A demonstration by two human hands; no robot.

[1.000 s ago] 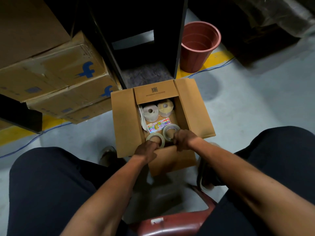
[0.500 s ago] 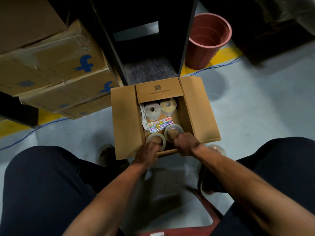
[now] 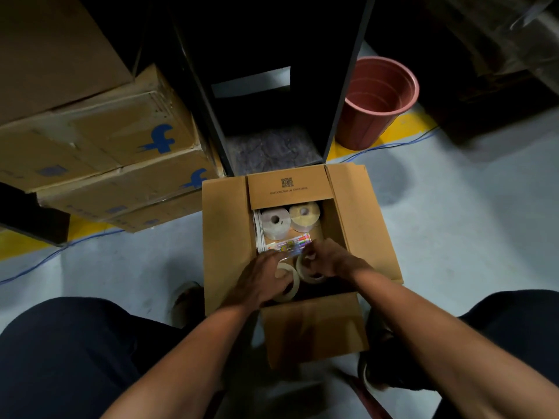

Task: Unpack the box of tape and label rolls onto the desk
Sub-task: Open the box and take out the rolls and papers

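Both hands inside open brown cardboard box (image 3: 230, 237) on grey floor.
Left hand (image 3: 260, 281) grip curled round a beige tape roll (image 3: 289, 284); right hand (image 3: 328, 258) grip pinching a second tape roll (image 3: 308, 272).

open box (image 3: 225, 237) top, flaps splayed (label rolls (image 3: 275, 226) crowd far end)

Open cardboard box (image 3: 230, 237) on floor holds tape rolls (image 3: 289, 285).

Both hands, left hand (image 3: 262, 282) and right hand (image 3: 327, 259), apparently grip tape rolls (image 3: 289, 284) inside the open box (image 3: 230, 237).
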